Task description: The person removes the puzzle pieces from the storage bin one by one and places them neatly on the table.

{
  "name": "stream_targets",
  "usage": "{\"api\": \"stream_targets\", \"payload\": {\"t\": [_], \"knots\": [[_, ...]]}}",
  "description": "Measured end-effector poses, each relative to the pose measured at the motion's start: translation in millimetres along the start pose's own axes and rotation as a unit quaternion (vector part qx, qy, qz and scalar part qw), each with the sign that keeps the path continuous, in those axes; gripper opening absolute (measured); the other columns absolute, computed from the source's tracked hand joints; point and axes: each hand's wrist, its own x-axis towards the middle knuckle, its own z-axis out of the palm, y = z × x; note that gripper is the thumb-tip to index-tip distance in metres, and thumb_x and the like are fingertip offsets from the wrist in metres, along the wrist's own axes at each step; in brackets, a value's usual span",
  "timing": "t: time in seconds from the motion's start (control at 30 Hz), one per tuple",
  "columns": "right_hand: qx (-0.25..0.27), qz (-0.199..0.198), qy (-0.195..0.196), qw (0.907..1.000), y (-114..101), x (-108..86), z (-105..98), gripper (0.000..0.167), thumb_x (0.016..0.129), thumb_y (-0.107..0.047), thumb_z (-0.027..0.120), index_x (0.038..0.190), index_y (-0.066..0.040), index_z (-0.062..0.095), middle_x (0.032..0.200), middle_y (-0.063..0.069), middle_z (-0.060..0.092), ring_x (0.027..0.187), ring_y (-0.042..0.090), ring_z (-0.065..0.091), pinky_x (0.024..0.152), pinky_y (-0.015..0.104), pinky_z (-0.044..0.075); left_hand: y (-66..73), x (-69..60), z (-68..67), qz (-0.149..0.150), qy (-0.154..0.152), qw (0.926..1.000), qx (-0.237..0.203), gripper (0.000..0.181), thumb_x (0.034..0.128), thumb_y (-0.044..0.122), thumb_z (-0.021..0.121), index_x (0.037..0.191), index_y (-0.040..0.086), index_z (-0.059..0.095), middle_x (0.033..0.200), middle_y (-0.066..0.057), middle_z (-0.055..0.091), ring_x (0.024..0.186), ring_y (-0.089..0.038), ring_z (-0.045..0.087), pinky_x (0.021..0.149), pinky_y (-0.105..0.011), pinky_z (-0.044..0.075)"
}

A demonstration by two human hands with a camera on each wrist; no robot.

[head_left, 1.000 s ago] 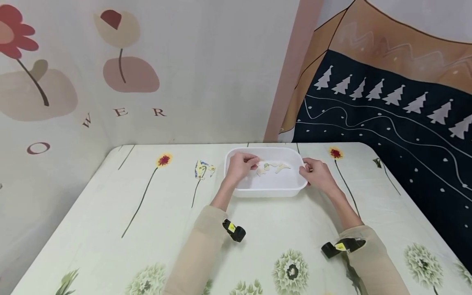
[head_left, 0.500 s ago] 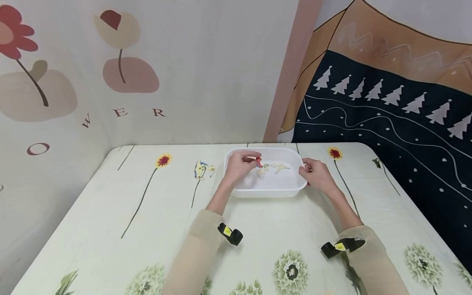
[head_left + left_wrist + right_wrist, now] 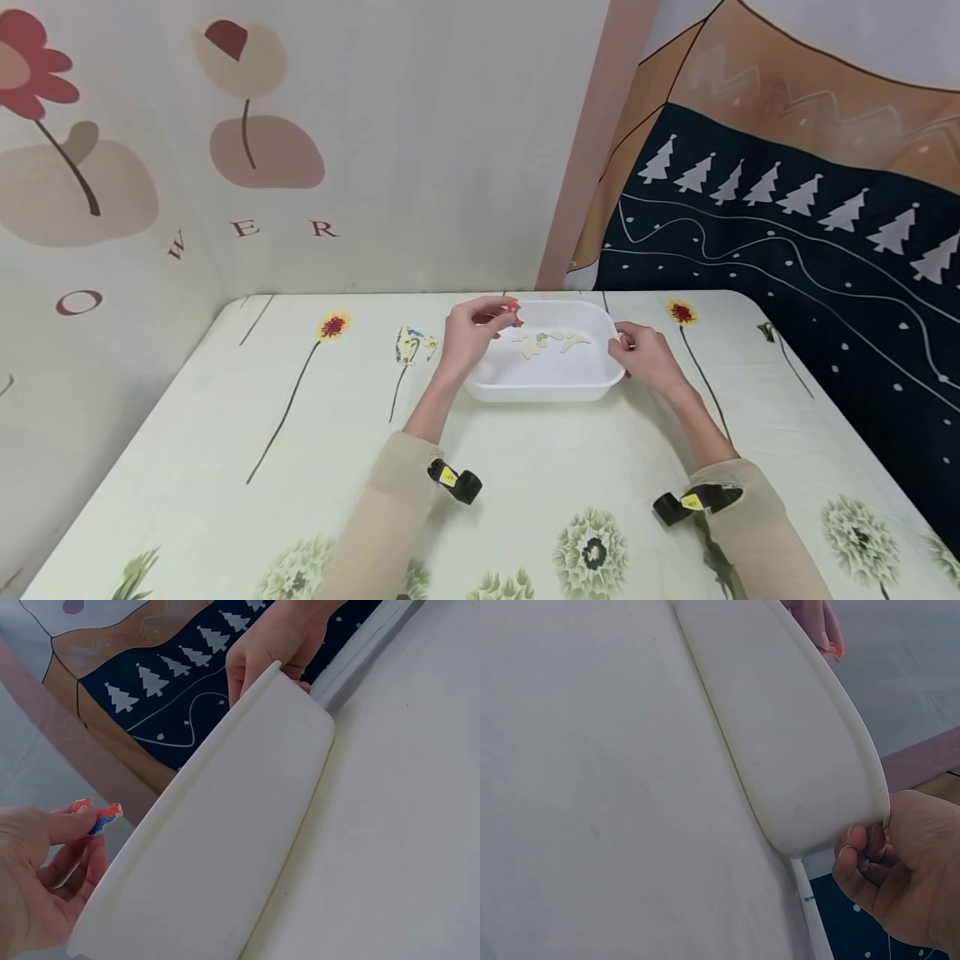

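Observation:
My left hand (image 3: 465,340) is raised at the left end of a white plastic tub (image 3: 547,392). Between thumb and fingers it pinches a small red and blue jigsaw puzzle piece (image 3: 105,818) with a ragged outline. Inside the tub lie several pale, irregular pieces (image 3: 573,342), one of them showing some green and blue. My right hand (image 3: 647,357) grips the tub's right end, fingers curled against the wall below the rim, as the right wrist view (image 3: 907,874) shows. Both wrist views see the tub's outer side, so its contents are hidden there.
Left of the tub, a yellow and blue cluster of pieces (image 3: 412,345) lies flat on the tablecloth. The flowered cloth (image 3: 555,454) covers the table around the tub. Patterned curtains (image 3: 420,167) hang just behind and at the right of the table.
My left hand has come up from inside the tub and moved left, bringing the red puzzle piece with it. My right hand keeps its grip on the tub, which has not visibly moved.

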Motion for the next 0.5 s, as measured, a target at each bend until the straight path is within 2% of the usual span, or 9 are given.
{"api": "stream_targets", "payload": {"t": [0.23,0.47,0.5], "knots": [[0.0,0.0,0.0,1.0,-2,-0.8,0,0.045,0.098,-0.011,0.055,0.136,0.012,0.051,0.075,0.006,0.045,0.06,0.019,0.056,0.051,0.023,0.048,-1.8,-1.2,-17.8,0.001,0.012,0.9987,-0.049,0.02,0.0901,0.011,0.077,0.107,0.001,0.072,0.093,-0.013,0.073,0.069,-0.018,0.065,0.069,-0.027,0.057],[0.0,-0.001,-0.002,1.0,-3,-0.7,0,0.045,0.098,-0.01,0.055,0.137,0.013,0.05,0.074,0.004,0.044,0.06,0.018,0.056,0.051,0.023,0.048,-8.1,-3.8,-41.3,0.004,0.025,0.9983,-0.052,0.022,0.0912,0.012,0.076,0.109,0.0,0.074,0.096,-0.014,0.073,0.069,-0.013,0.067,0.071,-0.025,0.058],[0.0,-0.002,-0.001,1.0,-3,-0.7,0,0.045,0.098,-0.01,0.055,0.137,0.013,0.05,0.074,0.004,0.044,0.059,0.017,0.056,0.05,0.023,0.048,-8.8,-4.2,-44.8,0.002,0.026,0.9983,-0.052,0.021,0.0917,0.011,0.075,0.11,0.0,0.074,0.097,-0.015,0.073,0.071,-0.018,0.068,0.072,-0.025,0.058]]}}
